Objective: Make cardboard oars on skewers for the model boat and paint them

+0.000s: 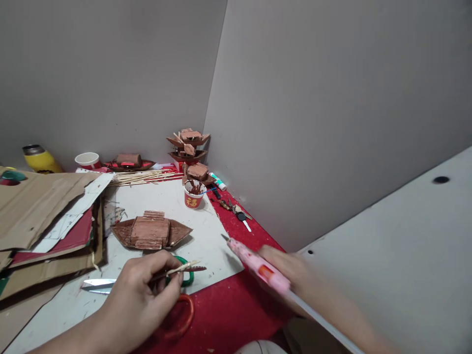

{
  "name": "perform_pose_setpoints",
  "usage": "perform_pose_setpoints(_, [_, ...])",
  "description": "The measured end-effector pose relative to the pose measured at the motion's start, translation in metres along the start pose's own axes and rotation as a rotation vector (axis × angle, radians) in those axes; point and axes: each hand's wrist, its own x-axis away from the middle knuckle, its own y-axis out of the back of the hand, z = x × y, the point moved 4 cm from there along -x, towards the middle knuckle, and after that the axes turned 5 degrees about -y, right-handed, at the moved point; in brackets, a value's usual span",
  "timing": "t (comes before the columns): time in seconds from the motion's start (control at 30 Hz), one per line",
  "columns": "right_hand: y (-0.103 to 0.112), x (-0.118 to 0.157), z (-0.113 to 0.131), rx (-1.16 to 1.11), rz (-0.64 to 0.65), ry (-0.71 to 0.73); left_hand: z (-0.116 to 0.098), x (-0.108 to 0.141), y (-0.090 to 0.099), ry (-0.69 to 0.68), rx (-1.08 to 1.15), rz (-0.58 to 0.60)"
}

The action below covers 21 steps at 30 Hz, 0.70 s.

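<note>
My left hand [147, 290] pinches a few thin sticks [188, 268], one pale and one brown, above a pair of scissors [99, 285] with green and orange handles. Wrapped round a pink glue gun [258, 265] is my right hand [287, 270], with a clear glue stick trailing from the gun's back. The gun's dark tip points up and left, over the white sheet's edge. Behind my left hand a brown model boat [151, 232] with a roofed cabin rests on the white sheet [206, 246].
A red cup [193, 200] holds brown sticks. More model boats [190, 142] are stacked in the corner. Pale sticks [147, 177] lie behind the sheet. Cardboard [33, 201] is piled at left, near a yellow bottle [41, 160]. Keys [239, 215] lie by the right wall.
</note>
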Motion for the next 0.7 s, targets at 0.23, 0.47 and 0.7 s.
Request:
perform_pose_setpoints(0.23, [-0.012, -0.016, -0.028, 0.132, 0.107, -0.054, -0.001, -0.003, 0.001, 0.210, 0.268, -0.020])
perform_pose_setpoints(0.47, [0.006, -0.010, 0.024, -0.321, 0.003, 0.079, 0.000, 0.002, 0.000, 0.254, 0.347, -0.015])
perform_pose_setpoints(0.7, [-0.017, -0.036, 0.086, -0.815, 0.057, 0.070, -0.005, 0.004, -0.002, 0.274, 0.418, -0.007])
